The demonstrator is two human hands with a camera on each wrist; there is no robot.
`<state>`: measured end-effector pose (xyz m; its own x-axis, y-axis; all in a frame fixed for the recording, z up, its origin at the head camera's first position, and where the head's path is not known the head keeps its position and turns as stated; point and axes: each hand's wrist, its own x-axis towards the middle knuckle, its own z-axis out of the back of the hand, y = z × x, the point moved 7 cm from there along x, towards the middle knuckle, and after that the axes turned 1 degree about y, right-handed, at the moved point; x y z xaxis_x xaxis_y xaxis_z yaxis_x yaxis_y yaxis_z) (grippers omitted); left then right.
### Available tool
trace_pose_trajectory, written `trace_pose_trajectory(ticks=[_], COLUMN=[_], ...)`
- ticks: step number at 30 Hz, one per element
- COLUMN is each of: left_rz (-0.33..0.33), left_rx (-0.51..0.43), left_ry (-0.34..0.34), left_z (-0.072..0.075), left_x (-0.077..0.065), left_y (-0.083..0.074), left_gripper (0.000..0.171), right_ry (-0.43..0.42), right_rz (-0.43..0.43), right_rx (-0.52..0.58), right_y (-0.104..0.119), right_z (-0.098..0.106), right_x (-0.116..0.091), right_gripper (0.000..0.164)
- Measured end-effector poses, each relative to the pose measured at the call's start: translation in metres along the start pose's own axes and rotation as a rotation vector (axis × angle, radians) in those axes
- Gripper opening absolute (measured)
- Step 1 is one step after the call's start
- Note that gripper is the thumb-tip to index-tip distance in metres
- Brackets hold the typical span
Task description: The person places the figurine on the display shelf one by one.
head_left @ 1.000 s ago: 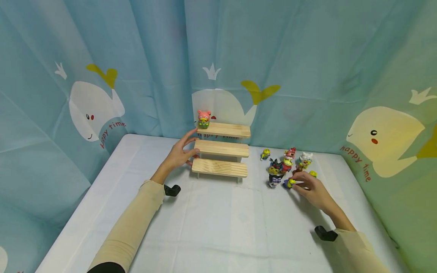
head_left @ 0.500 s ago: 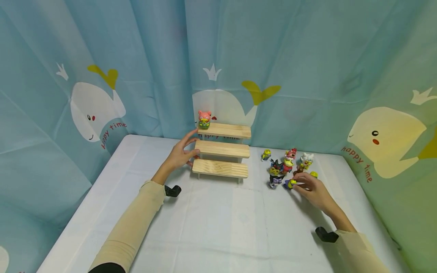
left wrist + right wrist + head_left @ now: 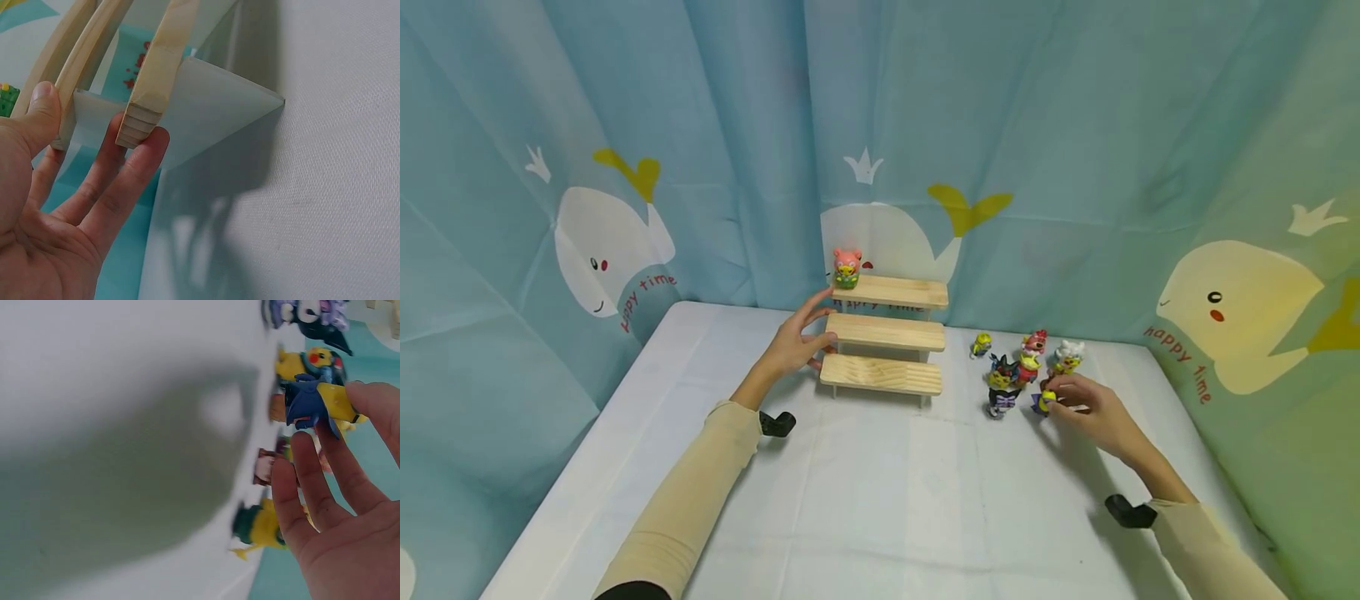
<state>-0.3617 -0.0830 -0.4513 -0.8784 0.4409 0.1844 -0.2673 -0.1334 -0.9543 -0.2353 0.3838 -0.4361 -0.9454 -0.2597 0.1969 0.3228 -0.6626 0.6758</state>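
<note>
I'd ease the blue-and-yellow figurine [image 3: 324, 404], pinched by the right hand [image 3: 1093, 414] between thumb and fingers just beside the clustered figurines [image 3: 1002, 377], upward without brushing them — and let the left hand [image 3: 789, 342], fingers spread against the three-tier wooden shelf [image 3: 886, 332], merely steady its left end.

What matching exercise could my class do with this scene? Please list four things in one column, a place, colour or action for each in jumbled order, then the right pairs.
Column one
1. Left hand
2. Right hand
3. Pink-hooded toy
4. Curtain

Column two
A. Standing on the top board, at its left end
B. Blue-green, hanging behind the table
C. Holding the left side of the wooden stand
D. Pinching a blue and yellow toy

Pairs: 1-C, 2-D, 3-A, 4-B
</note>
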Motion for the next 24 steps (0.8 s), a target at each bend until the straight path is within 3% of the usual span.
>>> trace_pose_trajectory(ticks=[10,19,24], left_rz=[0.027,0.021,0.029], left_rx=[-0.011,-0.019,-0.029], left_ry=[-0.011,-0.003,0.0], left_z=[0.002,-0.001,-0.001], left_x=[-0.002,-0.003,-0.001], left_y=[0.003,-0.002,-0.002], left_gripper=[0.076,0.077,0.079], right_ry=[-0.053,-0.166,-0.231], right_rz=[0.056,0.031,-0.01], right_rx=[0.003,-0.002,0.055], right_y=[0.024,0.038,0.044], right_z=[0.025,0.053,0.064], right_x=[0.006,0.011,0.01], right_gripper=[0.029,0.033,0.03])
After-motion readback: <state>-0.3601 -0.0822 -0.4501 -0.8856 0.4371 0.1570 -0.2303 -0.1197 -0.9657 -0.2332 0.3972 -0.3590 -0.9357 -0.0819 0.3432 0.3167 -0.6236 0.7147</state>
